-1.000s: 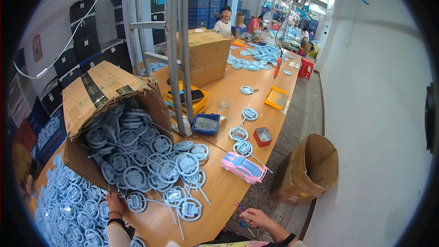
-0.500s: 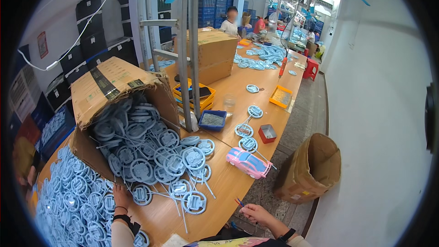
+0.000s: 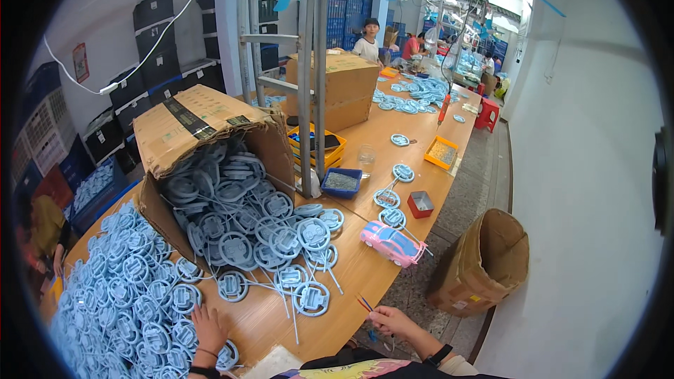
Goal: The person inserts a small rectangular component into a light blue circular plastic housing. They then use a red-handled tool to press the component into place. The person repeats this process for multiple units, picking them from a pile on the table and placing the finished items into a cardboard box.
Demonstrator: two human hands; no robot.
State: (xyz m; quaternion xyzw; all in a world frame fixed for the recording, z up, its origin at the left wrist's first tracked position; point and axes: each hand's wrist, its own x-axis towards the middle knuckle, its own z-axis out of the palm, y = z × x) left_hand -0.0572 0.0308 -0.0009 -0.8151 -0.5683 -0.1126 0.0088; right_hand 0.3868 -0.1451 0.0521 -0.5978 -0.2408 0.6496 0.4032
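Fingers spread, my left hand (image 3: pixel 209 328) rests at the right edge of a heap of light-blue plastic wheel-shaped parts (image 3: pixel 116 295). It appears to hold nothing. Closer to the table's front edge, my right hand (image 3: pixel 394 323) is closed on a few thin red and blue wires (image 3: pixel 363 303), whose ends stick out beyond the fingertips. More blue wheel-shaped parts with long thin stems spill from a tipped cardboard box (image 3: pixel 193 123) onto the table. One such part (image 3: pixel 311 298) lies between my hands. A pink toy car with blue windows (image 3: pixel 393 243) sits beyond my right hand.
A blue tray of small metal pieces (image 3: pixel 342 182), a red square tin (image 3: pixel 420 204) and a yellow tray (image 3: pixel 441 152) stand farther along the wooden table (image 3: pixel 337 253). A metal frame (image 3: pixel 309 77) rises behind the box. An open carton (image 3: pixel 484 267) stands on the floor at right. Other people sit farther back.
My left hand has drawn back from the box's lower edge toward me, and its fingers now show spread. My right hand still grips the wires. The whole view has shifted slightly.
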